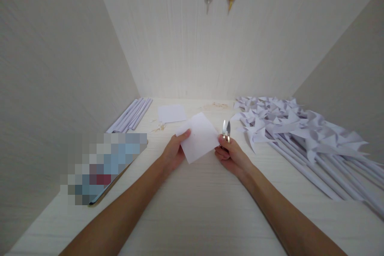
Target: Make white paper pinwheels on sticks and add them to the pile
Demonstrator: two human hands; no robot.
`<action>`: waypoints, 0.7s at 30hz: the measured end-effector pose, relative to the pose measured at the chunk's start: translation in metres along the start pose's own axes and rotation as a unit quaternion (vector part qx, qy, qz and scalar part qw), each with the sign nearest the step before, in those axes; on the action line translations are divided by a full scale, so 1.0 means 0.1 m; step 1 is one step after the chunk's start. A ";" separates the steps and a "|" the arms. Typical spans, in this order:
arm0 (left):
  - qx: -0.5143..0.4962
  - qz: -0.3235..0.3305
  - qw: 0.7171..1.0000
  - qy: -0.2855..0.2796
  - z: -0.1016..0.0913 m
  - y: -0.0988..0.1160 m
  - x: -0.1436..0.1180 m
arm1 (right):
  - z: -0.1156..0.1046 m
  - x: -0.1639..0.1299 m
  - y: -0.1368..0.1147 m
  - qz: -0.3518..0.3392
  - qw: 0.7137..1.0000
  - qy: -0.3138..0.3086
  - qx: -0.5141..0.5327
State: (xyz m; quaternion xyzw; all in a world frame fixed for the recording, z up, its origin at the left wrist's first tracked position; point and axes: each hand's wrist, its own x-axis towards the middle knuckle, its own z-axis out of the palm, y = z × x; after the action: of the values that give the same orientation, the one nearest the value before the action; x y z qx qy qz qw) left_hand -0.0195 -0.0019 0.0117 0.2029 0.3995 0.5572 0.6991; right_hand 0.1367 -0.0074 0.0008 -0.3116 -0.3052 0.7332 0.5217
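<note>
A square sheet of white paper (199,140) is held up over the table, turned so that a corner points towards me. My left hand (177,150) pinches its left edge, thumb on top and fingers beneath. At the opposite side, my right hand (230,152) is closed around a pair of thread snips (227,129), whose two blades point away from me and stand apart. The thumb of that hand also touches the paper's right corner. Most of the snips' handle is hidden in the fingers.
More white paper (172,113) lies behind my left hand, beside small sticks (162,127). Rolled paper tubes (132,115) rest at the left, near a blurred-out object (111,168). Many paper pinwheels (288,128) on paper sticks pile up at the right. Walls enclose the table (192,216).
</note>
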 end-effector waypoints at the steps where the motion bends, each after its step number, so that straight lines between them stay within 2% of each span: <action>1: -0.011 -0.007 1.000 0.007 0.00 0.01 0.00 | 0.00 0.00 -0.01 -0.001 1.000 -0.003 0.009; 3: -0.035 -0.002 0.999 0.026 0.01 0.02 0.00 | -0.01 0.00 -0.03 -0.008 1.000 -0.007 0.024; 6: -0.069 0.043 0.995 0.065 -0.01 0.03 0.03 | -0.01 0.02 -0.05 -0.040 0.999 0.005 0.027; 11: -0.053 0.105 0.988 0.102 0.00 -0.02 0.06 | 0.06 0.04 0.03 -0.089 0.993 0.063 -0.055; 16: 0.018 0.132 0.989 0.071 0.04 -0.09 0.03 | 0.14 0.04 0.14 -0.117 0.983 0.107 -0.090; 21: 0.040 0.096 0.994 0.031 0.04 -0.07 0.00 | 0.14 0.06 0.11 -0.121 0.983 0.132 -0.038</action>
State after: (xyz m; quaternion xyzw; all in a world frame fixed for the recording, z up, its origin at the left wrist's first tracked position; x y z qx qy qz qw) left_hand -0.0123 -0.0036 0.0092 0.2510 0.4217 0.6116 0.6206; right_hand 0.1179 -0.0065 -0.0001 -0.3857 -0.2966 0.6050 0.6303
